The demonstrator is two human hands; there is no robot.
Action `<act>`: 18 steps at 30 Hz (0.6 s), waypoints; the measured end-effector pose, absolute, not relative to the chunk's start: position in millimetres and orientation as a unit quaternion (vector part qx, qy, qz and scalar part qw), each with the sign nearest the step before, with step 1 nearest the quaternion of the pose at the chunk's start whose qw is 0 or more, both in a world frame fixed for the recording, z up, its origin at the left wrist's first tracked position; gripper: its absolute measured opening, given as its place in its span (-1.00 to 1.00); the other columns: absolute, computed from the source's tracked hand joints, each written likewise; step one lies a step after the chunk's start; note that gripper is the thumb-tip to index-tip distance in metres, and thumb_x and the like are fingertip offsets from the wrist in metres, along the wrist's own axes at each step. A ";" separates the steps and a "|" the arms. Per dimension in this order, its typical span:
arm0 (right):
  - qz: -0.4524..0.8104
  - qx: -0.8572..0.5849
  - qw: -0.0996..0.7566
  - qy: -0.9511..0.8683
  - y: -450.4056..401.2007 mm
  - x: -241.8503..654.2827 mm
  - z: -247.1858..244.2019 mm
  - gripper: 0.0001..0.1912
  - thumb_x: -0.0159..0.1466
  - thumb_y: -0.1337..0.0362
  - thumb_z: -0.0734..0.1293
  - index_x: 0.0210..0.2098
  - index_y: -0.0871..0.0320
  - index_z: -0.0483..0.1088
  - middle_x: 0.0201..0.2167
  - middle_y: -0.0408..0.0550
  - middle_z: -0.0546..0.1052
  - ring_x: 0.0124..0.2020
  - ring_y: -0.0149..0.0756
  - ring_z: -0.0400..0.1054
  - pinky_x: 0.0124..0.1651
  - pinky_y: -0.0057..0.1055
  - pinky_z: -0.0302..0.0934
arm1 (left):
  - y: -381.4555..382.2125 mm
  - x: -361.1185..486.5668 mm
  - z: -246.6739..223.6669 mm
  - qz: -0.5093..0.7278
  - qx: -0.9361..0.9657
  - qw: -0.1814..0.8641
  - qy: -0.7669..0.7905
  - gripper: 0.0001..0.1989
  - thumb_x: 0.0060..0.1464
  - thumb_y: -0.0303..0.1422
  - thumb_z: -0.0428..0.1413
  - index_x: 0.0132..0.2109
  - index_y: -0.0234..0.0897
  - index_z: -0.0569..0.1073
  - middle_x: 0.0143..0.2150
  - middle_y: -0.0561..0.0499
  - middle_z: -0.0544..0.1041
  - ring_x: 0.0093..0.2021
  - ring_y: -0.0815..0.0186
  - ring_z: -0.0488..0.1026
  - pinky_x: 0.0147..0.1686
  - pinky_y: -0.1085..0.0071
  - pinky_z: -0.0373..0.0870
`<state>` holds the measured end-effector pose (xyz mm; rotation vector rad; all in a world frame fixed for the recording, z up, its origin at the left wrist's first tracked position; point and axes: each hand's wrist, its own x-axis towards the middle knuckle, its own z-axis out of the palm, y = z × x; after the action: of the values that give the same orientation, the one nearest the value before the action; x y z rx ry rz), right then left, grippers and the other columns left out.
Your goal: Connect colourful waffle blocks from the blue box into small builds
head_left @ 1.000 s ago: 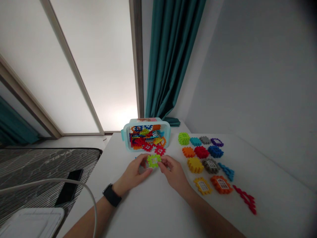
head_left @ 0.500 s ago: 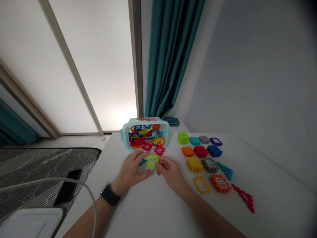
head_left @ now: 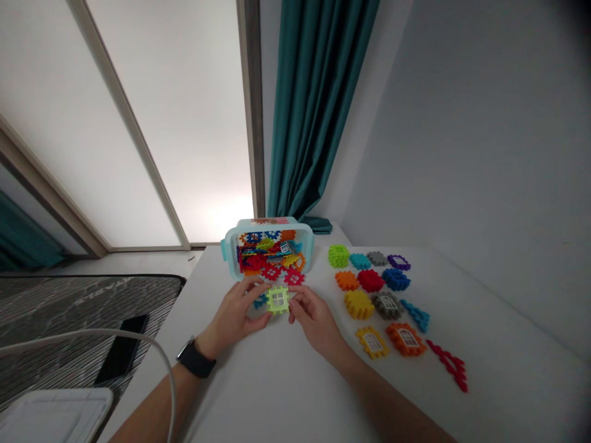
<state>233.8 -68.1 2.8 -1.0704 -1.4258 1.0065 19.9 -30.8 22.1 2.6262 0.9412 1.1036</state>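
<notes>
left wrist: black smartwatch point(head_left: 196, 360) strapped on
left hand point(head_left: 233, 306): fingers point(head_left: 261, 288) narrow, tips holding the main tile's left edge
small teal tile point(head_left: 260, 301): under the left fingers, on the table point(head_left: 258, 375)
aqua plastic box point(head_left: 305, 249): packed with multicoloured tiles, beyond the hands
lime-green window tile point(head_left: 277, 300): square waffle-block frame, notched edges, pale four-pane window; between both hands, just in front of the box; contact with table: cannot tell
two red tiles point(head_left: 281, 275): just beyond the main tile, at the box's front
right hand point(head_left: 316, 319): fingers point(head_left: 295, 294) narrow, holding the main tile's right edge
loose tile rows point(head_left: 373, 295): multicoloured, on the table, right of the right hand
</notes>
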 end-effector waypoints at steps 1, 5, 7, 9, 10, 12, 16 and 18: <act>0.389 -0.453 0.517 -0.613 -68.5 236.4 2.8 -0.72 0.35 0.12 0.24 -0.04 0.14 0.38 -0.49 -0.19 0.46 -0.48 -0.37 0.38 -0.39 -0.44 0.26 | -30.3 19.4 21.5 0.370 0.871 0.075 0.314 -0.52 0.10 -0.34 0.19 0.18 -0.19 0.38 0.04 -0.17 0.43 0.02 0.12 0.45 0.00 0.20 0.45; 0.249 -0.459 0.501 -0.690 -68.7 245.8 3.5 -0.75 0.37 0.30 0.19 0.00 0.11 0.38 -0.31 -0.06 0.52 -0.29 -0.30 0.45 -0.23 -0.37 0.36 | -28.6 17.3 19.3 0.372 0.866 0.087 0.324 -0.52 0.08 -0.35 0.19 0.17 -0.18 0.40 0.05 -0.17 0.42 0.03 0.12 0.44 0.03 0.19 0.45; 0.173 -0.438 0.491 -0.733 -68.1 248.5 3.9 -0.73 0.34 0.37 0.21 0.00 0.08 0.40 -0.14 0.02 0.51 -0.11 -0.23 0.45 -0.04 -0.26 0.38 | -28.4 16.8 18.5 0.371 0.864 0.089 0.327 -0.52 0.08 -0.34 0.20 0.16 -0.18 0.40 0.06 -0.17 0.42 0.03 0.12 0.44 0.02 0.19 0.45; 0.114 -0.413 0.470 -0.772 -67.8 250.0 4.3 -0.67 0.31 0.40 0.25 0.03 0.05 0.39 0.02 0.07 0.45 0.07 -0.16 0.39 0.12 -0.16 0.34 | -28.8 16.7 18.2 0.371 0.865 0.088 0.326 -0.52 0.07 -0.33 0.21 0.16 -0.18 0.40 0.06 -0.17 0.42 0.02 0.12 0.44 0.01 0.18 0.46; 0.091 -0.405 0.456 -0.787 -67.7 250.6 4.8 -0.64 0.29 0.41 0.28 0.06 0.04 0.38 0.08 0.09 0.42 0.13 -0.13 0.35 0.17 -0.11 0.31 | -29.1 16.8 18.3 0.370 0.866 0.088 0.324 -0.52 0.07 -0.33 0.21 0.16 -0.17 0.40 0.06 -0.17 0.42 0.02 0.12 0.44 0.01 0.18 0.46; 0.060 -0.389 0.425 -0.815 -67.7 252.0 6.2 -0.59 0.27 0.39 0.33 0.10 0.04 0.36 0.15 0.11 0.38 0.19 -0.09 0.30 0.21 -0.04 0.29 | -29.9 17.2 18.9 0.371 0.868 0.085 0.319 -0.52 0.07 -0.33 0.22 0.16 -0.17 0.40 0.07 -0.17 0.41 0.02 0.11 0.44 0.00 0.18 0.46; 0.027 -0.365 0.393 -0.844 -67.4 255.4 10.0 -0.63 0.27 0.36 0.38 0.07 0.04 0.38 0.17 0.10 0.41 0.20 -0.06 0.31 0.21 0.00 0.29 | -31.0 17.6 19.6 0.368 0.871 0.085 0.314 -0.51 0.07 -0.34 0.21 0.16 -0.18 0.39 0.07 -0.18 0.41 0.01 0.12 0.44 0.00 0.18 0.45; 0.018 -0.362 0.391 -0.846 -67.1 256.4 10.9 -0.68 0.29 0.36 0.36 0.03 0.04 0.39 0.15 0.10 0.43 0.18 -0.07 0.32 0.21 0.00 0.30 | -30.8 17.4 19.2 0.369 0.871 0.089 0.313 -0.51 0.07 -0.34 0.21 0.17 -0.17 0.40 0.07 -0.18 0.41 0.01 0.13 0.44 0.00 0.18 0.46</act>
<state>256.4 -67.1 10.9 -0.9190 -2.1486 0.0458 17.4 -30.8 19.2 2.5912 0.9302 1.0965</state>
